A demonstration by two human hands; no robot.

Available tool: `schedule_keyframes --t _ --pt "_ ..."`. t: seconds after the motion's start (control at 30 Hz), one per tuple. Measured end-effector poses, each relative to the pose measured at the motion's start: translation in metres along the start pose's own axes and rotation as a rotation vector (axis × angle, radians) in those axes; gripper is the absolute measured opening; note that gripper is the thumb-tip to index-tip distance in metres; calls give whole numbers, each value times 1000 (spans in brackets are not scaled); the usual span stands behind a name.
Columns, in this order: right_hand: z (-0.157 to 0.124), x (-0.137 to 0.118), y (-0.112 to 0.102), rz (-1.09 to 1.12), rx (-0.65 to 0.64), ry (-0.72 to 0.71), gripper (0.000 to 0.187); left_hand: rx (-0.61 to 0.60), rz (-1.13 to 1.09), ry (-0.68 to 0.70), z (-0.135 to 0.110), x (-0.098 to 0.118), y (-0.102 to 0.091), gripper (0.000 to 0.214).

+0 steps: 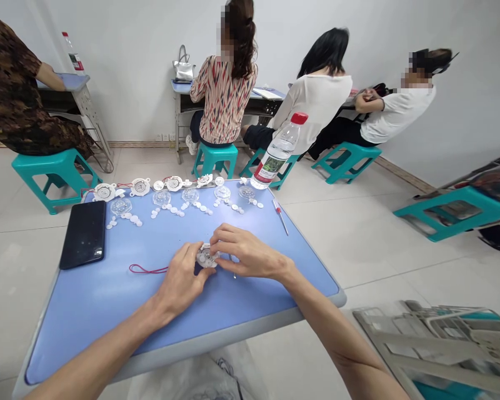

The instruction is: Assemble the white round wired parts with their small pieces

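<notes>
Two slender, bare forearms point(116, 341) taper into narrow wrists point(289, 271) and long fingers point(225, 236).

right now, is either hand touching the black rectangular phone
No, the black rectangular phone lies apart from both the left hand and the right hand, which touch a round white plastic piece.

The piece point(205, 258) in the grip is white, the cord point(148, 271) left of it red; the desktop point(87, 311) beneath is blue, its rim point(216, 343) grey; the phone point(83, 236) farther left is black. Beyond the grip, the bottle cap point(299, 118) is red, the stools point(216, 153) teal; one blouse point(220, 111) is patterned cream, red and black.
</notes>
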State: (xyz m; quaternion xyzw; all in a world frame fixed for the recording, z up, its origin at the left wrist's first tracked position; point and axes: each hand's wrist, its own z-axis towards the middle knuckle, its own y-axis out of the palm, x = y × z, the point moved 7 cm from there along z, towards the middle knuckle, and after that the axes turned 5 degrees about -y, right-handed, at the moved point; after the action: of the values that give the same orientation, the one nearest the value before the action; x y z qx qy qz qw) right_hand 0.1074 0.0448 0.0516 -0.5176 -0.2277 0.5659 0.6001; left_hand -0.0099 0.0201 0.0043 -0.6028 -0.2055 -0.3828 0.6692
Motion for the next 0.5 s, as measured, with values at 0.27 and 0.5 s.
schedule_keyframes --t 0.27,0.5 --pt "0 -1 -1 5 41 -44 11 -1 3 0 1 0 0 40" --pt "-1 0 0 55 86 -82 12 -4 2 5 0 0 -1 38"
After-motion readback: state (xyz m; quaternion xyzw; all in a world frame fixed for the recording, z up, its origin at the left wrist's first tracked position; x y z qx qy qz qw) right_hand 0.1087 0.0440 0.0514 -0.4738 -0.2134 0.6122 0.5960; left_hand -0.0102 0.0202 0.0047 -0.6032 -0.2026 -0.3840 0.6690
